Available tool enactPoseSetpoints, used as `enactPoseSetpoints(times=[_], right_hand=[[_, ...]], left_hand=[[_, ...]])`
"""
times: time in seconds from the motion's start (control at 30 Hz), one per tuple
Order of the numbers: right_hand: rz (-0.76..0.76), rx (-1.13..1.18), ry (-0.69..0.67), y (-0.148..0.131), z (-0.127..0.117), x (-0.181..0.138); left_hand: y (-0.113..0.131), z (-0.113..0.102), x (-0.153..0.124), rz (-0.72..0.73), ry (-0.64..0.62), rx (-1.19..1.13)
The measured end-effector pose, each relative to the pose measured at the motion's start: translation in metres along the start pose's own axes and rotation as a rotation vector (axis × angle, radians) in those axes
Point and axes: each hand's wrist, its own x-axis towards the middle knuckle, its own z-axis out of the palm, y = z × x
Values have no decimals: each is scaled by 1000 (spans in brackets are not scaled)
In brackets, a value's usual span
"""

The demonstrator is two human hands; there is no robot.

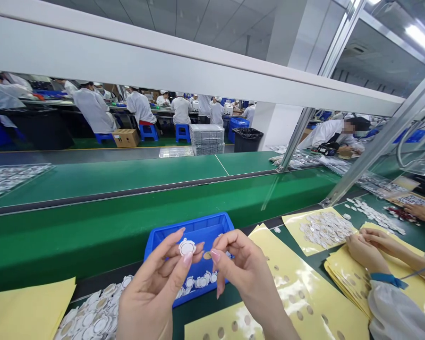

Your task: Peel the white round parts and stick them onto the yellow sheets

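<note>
My left hand is closed on a small white round plastic part, held between thumb and fingers. Close by on the right, my right hand pinches a small round tan sticker at its fingertips; the sticker and the part are apart. Both hands are over a blue plastic bin, where several more white parts lie. Under my right forearm is a yellow backing sheet with rows of round tan spots. A heap of white parts sits left of my left hand.
Yellow sheets lie at the left front. To the right, a co-worker's hands work above another stack of yellow sheets, near a pile of white parts. Behind the bin runs a green conveyor belt, with a metal post.
</note>
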Motion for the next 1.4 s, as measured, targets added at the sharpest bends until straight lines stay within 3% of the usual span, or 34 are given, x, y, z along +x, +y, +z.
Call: enactPoseSetpoints(times=[0.37,0.53,0.77,0.93,1.2,1.4], right_hand=[[-92,-160,174,10,3,2],[-104,-257,54,4,-1,2],[-168,-340,17,1,-1,2],[-220,-382,47,-4,-1,-3],[-15,-122,4,9,-1,-4],[-5,-79,18,8,3,-2]], left_hand=[[3,1,-5,69,14,-18],[3,0,-5,76,18,-38],[5,2,-3,65,33,-77],[5,2,-1,84,75,31],[7,2,-3,110,-83,158],[1,1,-1,234,-204,282]])
